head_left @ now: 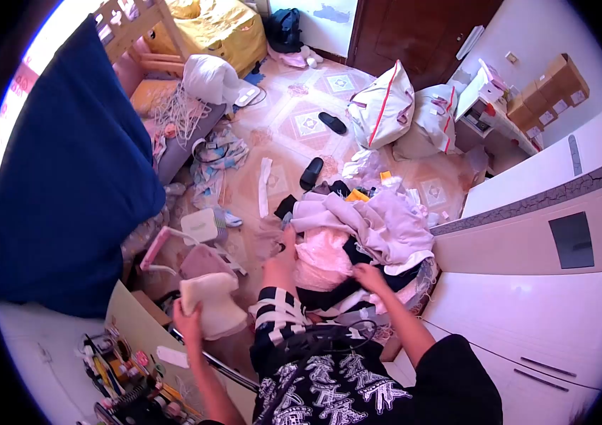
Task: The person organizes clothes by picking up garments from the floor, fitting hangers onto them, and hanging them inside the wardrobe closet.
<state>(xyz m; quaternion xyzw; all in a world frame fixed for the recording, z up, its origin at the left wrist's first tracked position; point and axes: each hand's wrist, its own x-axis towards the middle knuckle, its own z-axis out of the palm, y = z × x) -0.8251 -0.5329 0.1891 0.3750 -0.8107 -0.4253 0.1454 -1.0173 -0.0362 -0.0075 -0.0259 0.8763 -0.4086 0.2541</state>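
My left hand (188, 322) is closed on the near edge of a cream pad (214, 301), soft-looking and folded over at the top. My right hand (369, 277) has its fingers curled at the edge of a light pink cloth (321, 258) in a heap of clothes. A lilac fleece-like cloth (379, 219) lies over the top of this heap. Black fabric (358, 252) shows between the pink cloth and the lilac one. My bare leg stands against the heap's left side.
Two black slippers (311, 173) and a white strip (265, 187) lie on the tiled floor. Big white bags (382, 106) stand by the brown door (411, 35). White cabinets (527, 312) line the right side; a blue curtain (67, 177) hangs left. A pink-framed seat (202, 258) stands left.
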